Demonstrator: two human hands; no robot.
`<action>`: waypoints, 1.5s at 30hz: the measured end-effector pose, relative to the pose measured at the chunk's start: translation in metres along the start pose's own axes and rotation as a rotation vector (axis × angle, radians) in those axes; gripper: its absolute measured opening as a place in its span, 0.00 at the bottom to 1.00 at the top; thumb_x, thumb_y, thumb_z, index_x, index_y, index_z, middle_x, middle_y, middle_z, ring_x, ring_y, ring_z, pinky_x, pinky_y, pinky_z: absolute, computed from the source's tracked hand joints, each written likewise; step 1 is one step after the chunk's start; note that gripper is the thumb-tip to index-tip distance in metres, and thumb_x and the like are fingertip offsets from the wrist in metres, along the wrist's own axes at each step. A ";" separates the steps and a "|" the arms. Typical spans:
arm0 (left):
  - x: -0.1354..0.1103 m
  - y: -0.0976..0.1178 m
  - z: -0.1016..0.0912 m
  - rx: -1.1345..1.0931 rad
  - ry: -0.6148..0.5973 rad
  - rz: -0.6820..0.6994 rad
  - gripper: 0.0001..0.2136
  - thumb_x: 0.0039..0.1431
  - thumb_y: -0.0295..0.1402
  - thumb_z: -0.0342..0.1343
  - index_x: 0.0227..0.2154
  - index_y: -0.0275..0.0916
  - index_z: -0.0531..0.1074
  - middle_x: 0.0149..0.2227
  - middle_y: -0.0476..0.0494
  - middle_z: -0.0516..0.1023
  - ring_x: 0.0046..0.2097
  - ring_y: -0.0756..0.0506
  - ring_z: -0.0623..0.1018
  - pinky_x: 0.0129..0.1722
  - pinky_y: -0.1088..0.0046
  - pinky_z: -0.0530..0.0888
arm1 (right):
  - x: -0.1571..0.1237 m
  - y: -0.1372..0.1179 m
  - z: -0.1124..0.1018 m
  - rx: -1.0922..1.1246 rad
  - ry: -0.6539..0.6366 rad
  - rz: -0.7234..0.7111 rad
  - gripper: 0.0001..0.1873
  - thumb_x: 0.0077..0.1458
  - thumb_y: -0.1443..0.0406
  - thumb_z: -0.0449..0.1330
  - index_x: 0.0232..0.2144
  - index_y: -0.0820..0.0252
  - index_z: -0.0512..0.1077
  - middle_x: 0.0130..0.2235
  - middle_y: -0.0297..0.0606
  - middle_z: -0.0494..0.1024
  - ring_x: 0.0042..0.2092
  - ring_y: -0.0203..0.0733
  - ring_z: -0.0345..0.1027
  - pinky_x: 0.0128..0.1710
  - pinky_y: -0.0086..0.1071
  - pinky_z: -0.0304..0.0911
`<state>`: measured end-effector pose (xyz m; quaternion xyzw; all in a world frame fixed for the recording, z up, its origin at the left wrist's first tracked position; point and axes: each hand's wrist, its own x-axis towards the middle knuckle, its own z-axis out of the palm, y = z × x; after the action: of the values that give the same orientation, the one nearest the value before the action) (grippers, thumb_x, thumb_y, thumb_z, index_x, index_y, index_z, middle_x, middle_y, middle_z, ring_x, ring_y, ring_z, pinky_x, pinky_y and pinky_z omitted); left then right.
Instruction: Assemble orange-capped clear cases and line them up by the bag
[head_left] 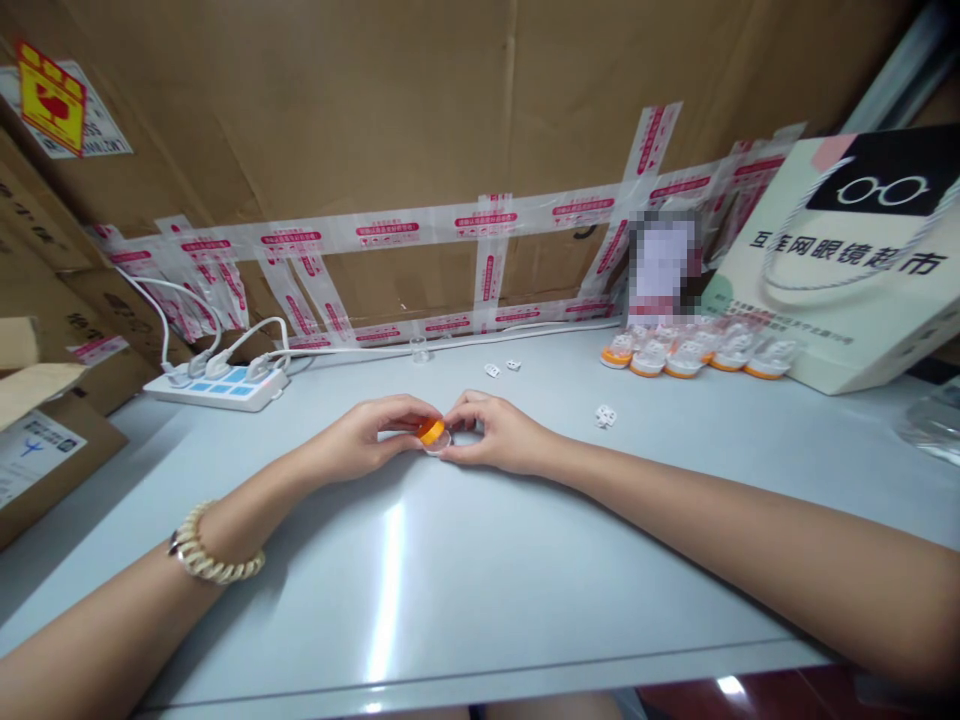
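An orange lid sits tilted over a small clear round container on the grey table. My left hand is closed on the lid, with thumb and fingers at its left side. The fingers of my right hand pinch the clear container from the right. Beyond the hands lie two small white pieces with dark marks. A little clump of similar white pieces rests to the right of my right hand. Farther back stands a small clear cup.
Several clear containers with orange bases are grouped at the back right, before a paper bag. A plugged-in power strip sits at the left beside a cardboard box. A large taped carton walls off the back.
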<state>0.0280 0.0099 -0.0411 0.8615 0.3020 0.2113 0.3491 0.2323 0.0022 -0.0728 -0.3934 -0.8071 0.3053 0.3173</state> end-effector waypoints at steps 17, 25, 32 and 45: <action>0.000 0.011 0.007 0.570 -0.038 0.232 0.14 0.61 0.28 0.46 0.47 0.39 0.69 0.42 0.41 0.77 0.40 0.47 0.77 0.40 0.74 0.73 | 0.002 0.001 0.002 -0.018 0.031 -0.039 0.11 0.40 0.65 0.64 0.30 0.63 0.74 0.31 0.36 0.70 0.34 0.36 0.65 0.36 0.29 0.62; -0.001 0.009 0.007 0.524 -0.076 0.274 0.15 0.60 0.24 0.44 0.43 0.41 0.73 0.43 0.42 0.77 0.44 0.47 0.76 0.43 0.73 0.73 | 0.000 0.001 0.002 0.000 0.020 -0.045 0.10 0.42 0.63 0.63 0.29 0.61 0.75 0.32 0.36 0.71 0.34 0.36 0.66 0.36 0.30 0.61; -0.006 0.004 0.007 0.486 -0.045 0.175 0.14 0.61 0.27 0.46 0.45 0.45 0.72 0.52 0.41 0.67 0.47 0.47 0.73 0.46 0.70 0.70 | 0.000 0.000 0.001 -0.022 0.027 -0.033 0.10 0.41 0.64 0.63 0.30 0.61 0.74 0.32 0.37 0.72 0.34 0.37 0.66 0.36 0.30 0.61; -0.002 -0.009 0.012 0.128 0.263 0.111 0.09 0.56 0.33 0.54 0.38 0.41 0.77 0.40 0.41 0.78 0.41 0.46 0.77 0.43 0.70 0.73 | 0.006 -0.004 -0.004 0.386 0.064 0.233 0.19 0.40 0.64 0.66 0.38 0.63 0.73 0.34 0.37 0.75 0.35 0.35 0.68 0.40 0.32 0.64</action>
<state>0.0304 0.0079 -0.0563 0.8623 0.3098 0.3217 0.2388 0.2306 0.0064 -0.0657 -0.4253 -0.6724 0.4761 0.3746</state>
